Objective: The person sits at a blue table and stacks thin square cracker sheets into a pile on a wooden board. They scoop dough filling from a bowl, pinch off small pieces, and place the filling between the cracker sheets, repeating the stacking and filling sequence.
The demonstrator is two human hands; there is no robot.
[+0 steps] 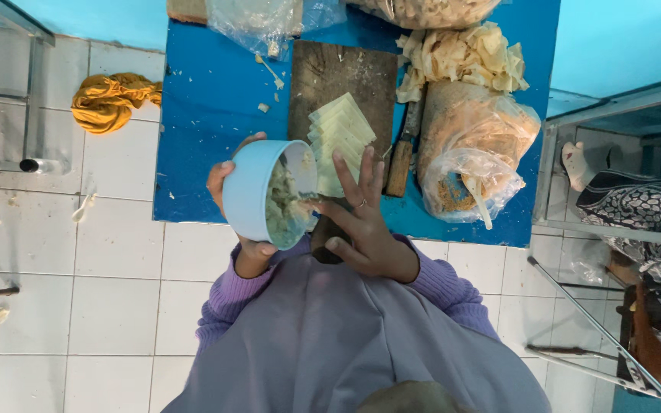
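My left hand (232, 200) grips a light blue bowl (252, 191), tilted on its side over the near edge of the blue table (200, 130). Pale, lumpy filling (283, 205) shows inside the bowl. My right hand (361, 222), a ring on one finger, is at the bowl's mouth with its fingers stretched out; it seems to hold a small spoon (309, 198) whose tip is in the filling. Just beyond, a stack of pale yellow square wrappers (340, 138) lies on a wooden cutting board (330, 73).
A wooden-handled knife (402, 157) lies right of the board. Beside it is a plastic bag of orange crumbs (476, 145) and a pile of folded pastry pieces (464, 55). An orange cloth (110, 99) lies on the white tiled floor; metal racks stand left and right.
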